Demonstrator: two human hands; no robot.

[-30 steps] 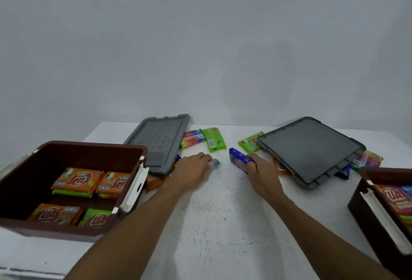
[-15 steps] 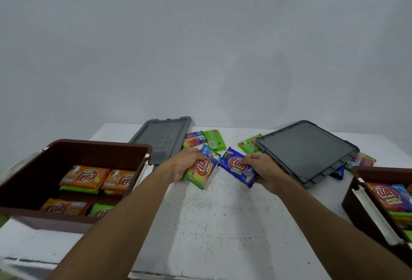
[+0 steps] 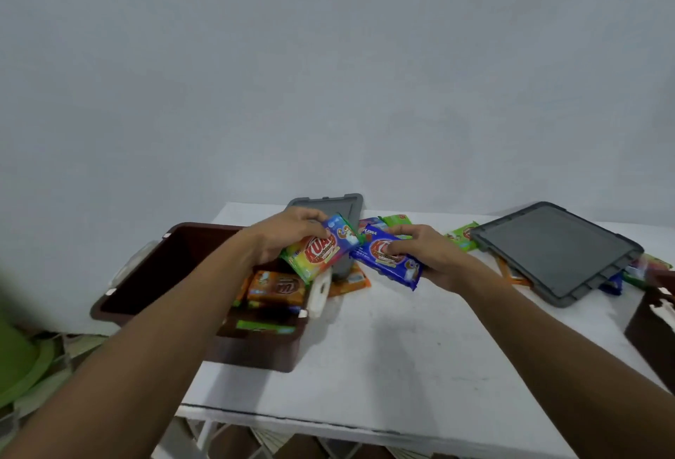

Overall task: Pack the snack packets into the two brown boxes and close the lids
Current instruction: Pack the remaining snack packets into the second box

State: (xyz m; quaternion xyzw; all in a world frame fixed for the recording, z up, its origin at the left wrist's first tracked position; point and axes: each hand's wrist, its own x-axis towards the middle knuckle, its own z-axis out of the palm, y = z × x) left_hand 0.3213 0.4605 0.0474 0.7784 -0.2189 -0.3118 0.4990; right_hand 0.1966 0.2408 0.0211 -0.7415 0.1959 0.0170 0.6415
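**Q:** Orientation of the two held packets?
**A:** The left hand grips the rainbow packet, fingers curled over its far edge. The long axis runs near-left to far-right, printed face up. The right hand pinches the blue packet. Its long axis runs far-left to near-right. The two far corners almost meet.

**Q:** Location?
**A:** The rainbow packet is above the right rim of the left brown box. The blue packet is above the table, between that box and the right grey lid.

**Q:** Obstructions?
**A:** The left forearm covers part of the box interior, where orange packets show. The left grey lid is mostly behind the left hand. The right brown box is cut off at the frame edge. A green packet lies against the right lid's corner. Print is blurred.

**Q:** Clearance?
**A:** Bare tabletop runs between the boxes to the near edge.
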